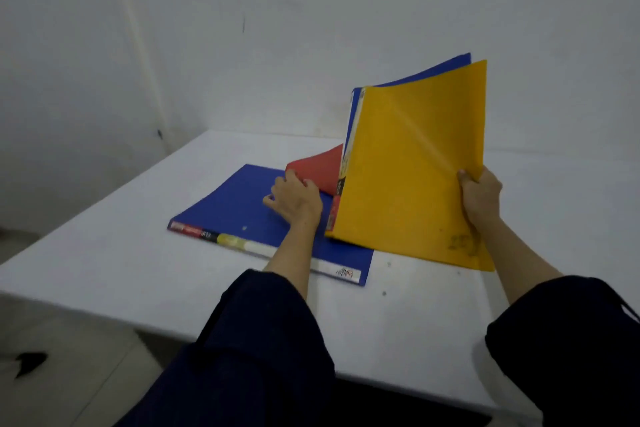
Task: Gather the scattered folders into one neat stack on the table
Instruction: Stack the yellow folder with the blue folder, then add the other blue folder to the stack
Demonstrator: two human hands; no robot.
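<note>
A flat blue plastic folder (242, 208) lies on the white table (104, 270), pressed under the spread left hand (294, 201). Just beyond those fingers a red folder (320, 166) is tilted. The right hand (481, 198) is clenched on an upright yellow folder (412, 163), backed by another blue folder (433, 71). No containers are seen.

Yellow folder (412, 166), red folder (320, 166), two blue folders (242, 201), white table (104, 270), dark navy sleeves (263, 340)
</note>
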